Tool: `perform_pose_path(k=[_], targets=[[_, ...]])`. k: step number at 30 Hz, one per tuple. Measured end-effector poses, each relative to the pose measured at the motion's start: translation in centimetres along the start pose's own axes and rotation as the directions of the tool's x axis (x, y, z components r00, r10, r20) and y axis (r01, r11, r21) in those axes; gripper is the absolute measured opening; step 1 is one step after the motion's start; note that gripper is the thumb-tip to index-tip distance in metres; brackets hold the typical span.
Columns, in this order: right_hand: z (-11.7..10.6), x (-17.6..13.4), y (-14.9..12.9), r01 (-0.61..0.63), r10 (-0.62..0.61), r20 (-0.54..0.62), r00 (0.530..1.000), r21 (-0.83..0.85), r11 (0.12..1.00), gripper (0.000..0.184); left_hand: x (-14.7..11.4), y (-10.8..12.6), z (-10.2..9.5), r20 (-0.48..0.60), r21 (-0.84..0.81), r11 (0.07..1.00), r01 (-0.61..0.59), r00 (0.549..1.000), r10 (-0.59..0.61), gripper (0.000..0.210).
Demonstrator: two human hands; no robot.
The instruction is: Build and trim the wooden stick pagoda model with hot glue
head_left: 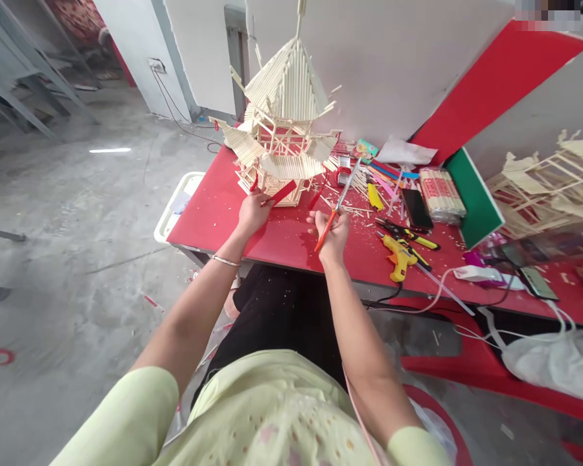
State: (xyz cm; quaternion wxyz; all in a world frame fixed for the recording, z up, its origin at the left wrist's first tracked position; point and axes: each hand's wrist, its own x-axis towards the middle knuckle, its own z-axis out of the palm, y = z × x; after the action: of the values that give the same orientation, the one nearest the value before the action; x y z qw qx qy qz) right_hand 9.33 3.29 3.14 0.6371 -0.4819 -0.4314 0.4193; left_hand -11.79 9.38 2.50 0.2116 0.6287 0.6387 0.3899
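My left hand (252, 212) is closed in a pinch on a red paper strip (282, 193), whose free end points right. In my right hand (334, 234) is a pair of scissors (341, 202) with orange handles, its blades pointing up and away from me. The blades look closed and stand apart from the strip. Just beyond my hands stands a pagoda model (286, 123) made of pale wooden sticks, with red pieces hanging from its roof corners.
The red table (208, 200) carries loose sticks, a yellow glue gun (399, 257), pliers (393, 228), a black phone (416, 208) and a bundle of sticks (441, 194). A second stick model (554, 184) stands at far right. Cables hang over the front edge.
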Motion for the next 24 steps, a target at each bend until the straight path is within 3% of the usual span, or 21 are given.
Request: perform_pose_path(k=[5, 11, 16, 20, 24], targets=[[0.7, 0.4, 0.7, 0.029, -0.030, -0.063, 0.998, -0.010, 1.000, 0.054, 1.0, -0.1, -0.2, -0.041, -0.074, 0.995, 0.071, 0.996, -0.075, 0.034], [1.0, 0.7, 1.6, 0.105, -0.103, -0.131, 0.986, 0.011, 0.994, 0.052, -0.4, 1.9, -2.0, -0.001, -0.224, 0.966, 0.132, 0.991, -0.136, 0.033], [2.1, 0.1, 1.4, 0.217, -0.227, -0.118, 0.967, -0.091, 0.972, 0.047, -2.2, 6.4, -6.1, 0.088, -0.298, 0.944, 0.142, 0.989, -0.121, 0.025], [2.8, -0.6, 0.5, 0.210, -0.220, -0.080, 0.972, -0.118, 0.970, 0.048, -3.7, 11.1, -9.6, 0.131, -0.254, 0.942, 0.221, 0.972, -0.193, 0.021], [2.9, -0.9, -0.5, 0.216, -0.219, -0.056, 0.974, -0.049, 0.975, 0.045, -4.0, 13.4, -10.9, 0.156, -0.232, 0.937, 0.262, 0.961, -0.230, 0.026]])
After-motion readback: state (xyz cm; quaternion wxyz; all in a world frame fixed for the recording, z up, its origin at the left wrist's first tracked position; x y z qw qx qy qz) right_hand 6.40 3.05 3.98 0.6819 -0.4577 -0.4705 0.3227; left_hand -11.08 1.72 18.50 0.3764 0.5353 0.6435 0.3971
